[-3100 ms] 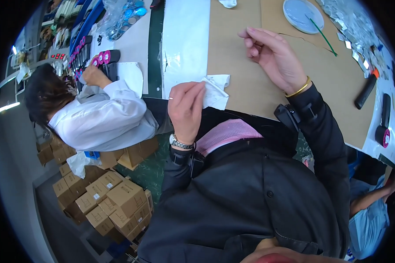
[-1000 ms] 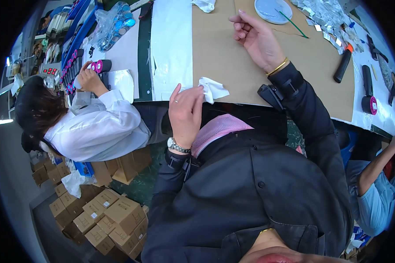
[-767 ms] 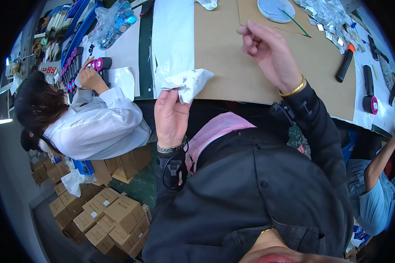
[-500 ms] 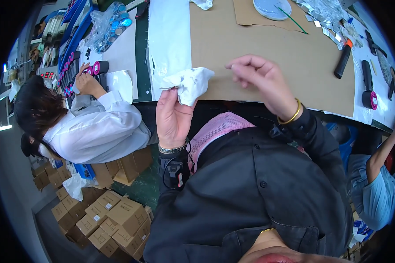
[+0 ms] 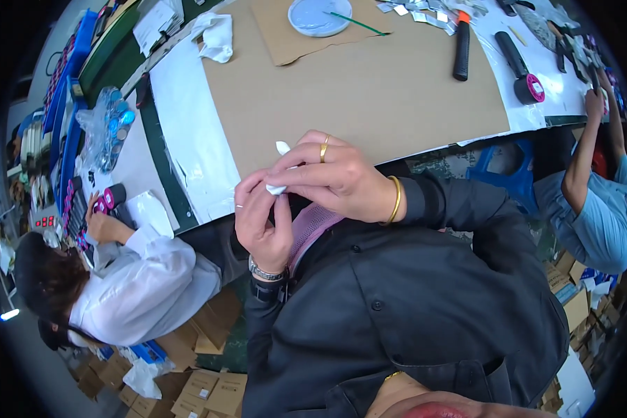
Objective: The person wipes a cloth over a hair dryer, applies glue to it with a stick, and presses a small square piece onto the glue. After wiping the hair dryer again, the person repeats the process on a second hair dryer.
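- White shows between your fingertips: a folded cloth [image 5: 276, 189], mostly hidden by your hands, with one small end poking out on the far side.
- Your left hand [image 5: 261, 226] grasps that cloth from below and left, thumb and fingers bent in around it.
- Your right hand [image 5: 338, 177] grips it too, coming from the right, its fingers bunched against your left fingertips.
- Both hands meet over the near left corner of the brown cardboard sheet [image 5: 369, 94], by the table's near edge.
- On your right wrist you wear a gold bangle [image 5: 397, 200]; on your left, a metal-banded watch [image 5: 265, 272].
- Ahead of you, a round white dish [image 5: 319, 17] stands on a smaller cardboard piece [image 5: 277, 50], a green stick [image 5: 356, 23] lying across its rim.
- To your right lie an orange-and-black tool [image 5: 461, 52] and, beyond it, a black-handled tool [image 5: 514, 56] with a pink-faced round head.
- At the far left of your sheet rests a crumpled cloth [image 5: 216, 42], also white.
- On your left sits a co-worker in a white shirt [image 5: 139, 285].
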Demonstrator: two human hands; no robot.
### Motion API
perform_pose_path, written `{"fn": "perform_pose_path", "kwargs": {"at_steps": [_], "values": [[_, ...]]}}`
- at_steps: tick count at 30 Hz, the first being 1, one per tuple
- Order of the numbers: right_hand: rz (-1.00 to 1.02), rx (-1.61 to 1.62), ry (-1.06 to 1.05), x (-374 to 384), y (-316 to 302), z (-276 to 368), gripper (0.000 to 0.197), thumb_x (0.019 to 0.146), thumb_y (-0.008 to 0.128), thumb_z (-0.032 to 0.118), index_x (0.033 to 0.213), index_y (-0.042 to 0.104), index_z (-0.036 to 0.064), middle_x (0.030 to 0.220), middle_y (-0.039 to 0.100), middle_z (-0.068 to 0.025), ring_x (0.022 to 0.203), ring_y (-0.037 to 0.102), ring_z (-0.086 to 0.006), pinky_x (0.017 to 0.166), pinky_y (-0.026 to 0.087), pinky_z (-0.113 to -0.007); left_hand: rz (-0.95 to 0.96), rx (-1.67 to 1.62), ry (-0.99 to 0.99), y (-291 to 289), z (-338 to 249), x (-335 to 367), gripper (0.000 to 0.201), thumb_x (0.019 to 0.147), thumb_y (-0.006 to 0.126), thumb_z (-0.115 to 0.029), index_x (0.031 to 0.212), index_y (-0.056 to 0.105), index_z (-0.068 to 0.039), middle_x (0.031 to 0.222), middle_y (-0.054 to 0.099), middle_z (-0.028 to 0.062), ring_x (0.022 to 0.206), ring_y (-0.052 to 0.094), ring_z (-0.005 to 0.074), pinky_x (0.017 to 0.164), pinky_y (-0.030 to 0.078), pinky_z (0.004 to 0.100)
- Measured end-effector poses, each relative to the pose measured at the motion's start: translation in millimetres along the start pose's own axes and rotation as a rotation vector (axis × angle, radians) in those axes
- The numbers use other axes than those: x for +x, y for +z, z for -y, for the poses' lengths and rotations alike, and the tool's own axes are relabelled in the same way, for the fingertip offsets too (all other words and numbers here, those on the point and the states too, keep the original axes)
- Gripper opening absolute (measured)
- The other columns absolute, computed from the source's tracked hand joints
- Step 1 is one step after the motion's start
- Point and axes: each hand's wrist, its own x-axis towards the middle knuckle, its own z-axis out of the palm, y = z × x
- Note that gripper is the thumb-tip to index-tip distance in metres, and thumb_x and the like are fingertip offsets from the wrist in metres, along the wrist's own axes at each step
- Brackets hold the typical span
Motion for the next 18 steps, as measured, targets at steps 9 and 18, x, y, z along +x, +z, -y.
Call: {"fn": "perform_pose_path", "kwargs": {"at_steps": [9,18], "values": [[0.281,-0.629,0.023,-4.7,-24.3,-22.6,0.042,0.090,0.070,0.010,0.130,0.072,0.0019,0.130,0.072,-0.0109,0.122,0.066,-0.0295,0.107,0.053,-0.042,-0.050,0.275,0.045,13.4,27.3,13.9,0.020,0.099,0.065,0.005,0.116,0.075,0.002,0.105,0.074,0.0148,0.089,0.070,0.0291,0.082,0.054,0.0336],[0.318,-0.880,0.146,-3.1,-56.6,-54.1,0.048,0.099,0.069,0.032,0.140,0.067,0.0056,0.145,0.066,-0.0139,0.142,0.057,-0.0304,0.125,0.040,-0.047,-0.031,0.251,-0.176,31.3,48.6,12.8,0.003,0.101,0.068,0.000,0.100,0.069,0.002,0.087,0.064,0.0111,0.070,0.059,0.0238,0.061,0.047,0.0362]]}}
